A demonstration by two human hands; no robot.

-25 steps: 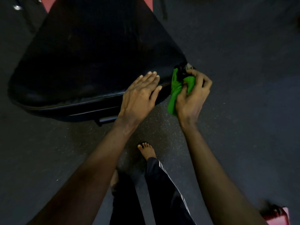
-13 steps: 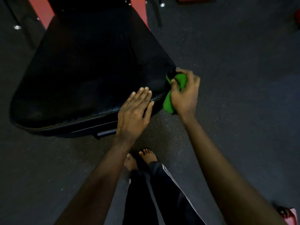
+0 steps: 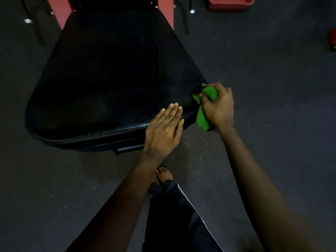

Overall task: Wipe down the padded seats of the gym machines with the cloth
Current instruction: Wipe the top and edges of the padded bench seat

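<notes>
The seat is standing on the floor, filling the upper left. The left hand is resting flat on its near edge, toward the right corner. Just right of it, the right hand is holding the cloth against that corner. 1 foot is standing below the hands. 2 posts are rising behind the seat, a box lying farther right.
</notes>
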